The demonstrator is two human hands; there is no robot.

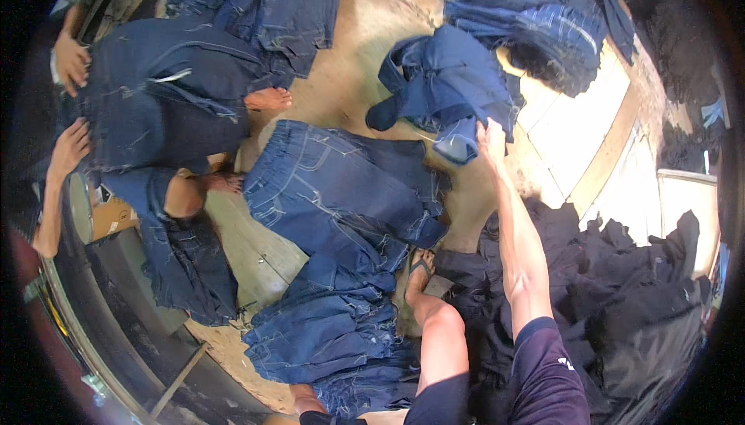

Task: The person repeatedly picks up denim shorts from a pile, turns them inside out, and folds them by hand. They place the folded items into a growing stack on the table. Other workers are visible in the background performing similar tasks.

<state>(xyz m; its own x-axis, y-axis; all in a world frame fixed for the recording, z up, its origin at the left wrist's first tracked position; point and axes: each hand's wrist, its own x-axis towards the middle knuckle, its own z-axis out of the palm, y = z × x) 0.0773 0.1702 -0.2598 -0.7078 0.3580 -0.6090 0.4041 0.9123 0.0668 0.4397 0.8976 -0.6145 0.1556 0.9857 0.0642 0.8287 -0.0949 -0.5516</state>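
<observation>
My right arm reaches far forward, and my right hand [490, 141] is closed on the edge of a crumpled blue denim garment [458, 76], where a paler underside shows. My left hand does not show; a bit of bare limb with dark cloth at the lower edge is too covered to tell as arm or leg. Between my leg and the other person lie denim shorts [334, 173] with a gathered waistband and loose white threads. Nearer to me, more stacked denim pieces [326, 340] spread out below them.
At left, another person's hands [71, 142] hold a denim garment [171, 91] over their lap. More denim lies in a heap [535, 22] at the far right. Black cloth [605, 301] is piled beside my right arm. My sandalled foot [420, 268] rests by the shorts.
</observation>
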